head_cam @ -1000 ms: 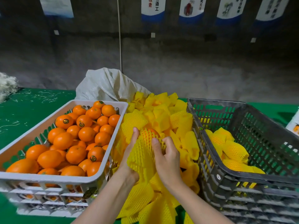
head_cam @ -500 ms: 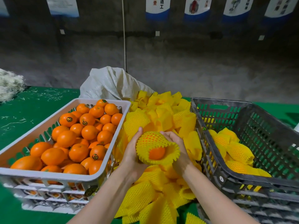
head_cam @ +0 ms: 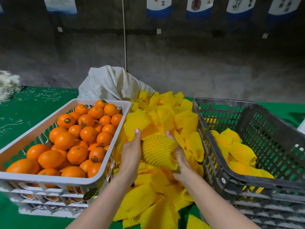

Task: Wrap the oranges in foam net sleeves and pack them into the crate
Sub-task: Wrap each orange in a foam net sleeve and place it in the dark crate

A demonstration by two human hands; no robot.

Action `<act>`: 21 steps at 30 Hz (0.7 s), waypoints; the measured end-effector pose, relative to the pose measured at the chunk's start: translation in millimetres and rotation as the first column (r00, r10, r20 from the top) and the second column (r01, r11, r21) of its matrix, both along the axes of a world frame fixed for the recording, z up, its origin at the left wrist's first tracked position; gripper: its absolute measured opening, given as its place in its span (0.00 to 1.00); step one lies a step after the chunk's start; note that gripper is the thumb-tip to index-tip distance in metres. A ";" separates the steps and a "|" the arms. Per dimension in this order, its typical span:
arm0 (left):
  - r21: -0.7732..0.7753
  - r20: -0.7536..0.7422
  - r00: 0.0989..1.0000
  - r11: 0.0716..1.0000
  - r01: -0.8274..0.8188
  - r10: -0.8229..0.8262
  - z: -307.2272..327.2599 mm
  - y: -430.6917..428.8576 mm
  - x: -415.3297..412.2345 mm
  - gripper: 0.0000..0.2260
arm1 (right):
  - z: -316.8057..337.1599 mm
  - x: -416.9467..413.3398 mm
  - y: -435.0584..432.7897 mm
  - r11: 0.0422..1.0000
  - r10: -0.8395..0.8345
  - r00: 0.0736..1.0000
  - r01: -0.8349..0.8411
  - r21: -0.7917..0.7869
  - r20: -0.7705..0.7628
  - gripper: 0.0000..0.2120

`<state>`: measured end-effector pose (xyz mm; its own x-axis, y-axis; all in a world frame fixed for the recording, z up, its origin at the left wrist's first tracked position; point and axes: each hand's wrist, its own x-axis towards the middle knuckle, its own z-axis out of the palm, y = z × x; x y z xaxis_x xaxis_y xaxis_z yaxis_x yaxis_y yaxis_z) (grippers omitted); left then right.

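An orange inside a yellow foam net sleeve [head_cam: 157, 151] is held between my two hands above a heap of loose yellow sleeves [head_cam: 165, 116]. My left hand [head_cam: 131, 154] lies flat against the sleeve's left side, fingers straight. My right hand [head_cam: 179, 156] cups it from the right and underneath, fingers curled round it. The fruit shows only as an orange tint through the net. A white crate [head_cam: 99, 180] full of bare oranges [head_cam: 77, 138] stands to the left. A dark grey crate [head_cam: 247, 179] on the right holds several wrapped oranges [head_cam: 237, 151].
A white woven sack [head_cam: 109, 83] lies behind the sleeve heap. The table has a green cover [head_cam: 29, 106] strewn with pale shreds, and a tuft of white fibre [head_cam: 8, 83] sits at the far left. A grey wall with posters rises behind.
The sleeve has been drawn fully over the orange, so the bare fruit seen in its open end half a second ago is now covered. Both hands stay around it.
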<state>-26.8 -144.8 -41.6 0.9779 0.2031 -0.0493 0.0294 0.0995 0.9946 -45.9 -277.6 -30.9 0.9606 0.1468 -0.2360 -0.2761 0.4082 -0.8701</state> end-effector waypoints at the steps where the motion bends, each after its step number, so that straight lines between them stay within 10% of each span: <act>1: -0.018 0.008 1.000 1.000 -0.025 0.025 -2.7 -0.4 -1.3 0.19 | 9.8 -7.2 -1.0 0.999 -0.024 0.995 0.028 0.033 -0.093 0.11; 21: -0.012 0.141 0.990 1.000 -0.015 0.016 -1.0 -4.7 -3.3 0.28 | 2.7 1.4 18.4 0.983 -0.021 1.000 0.017 0.185 0.023 0.22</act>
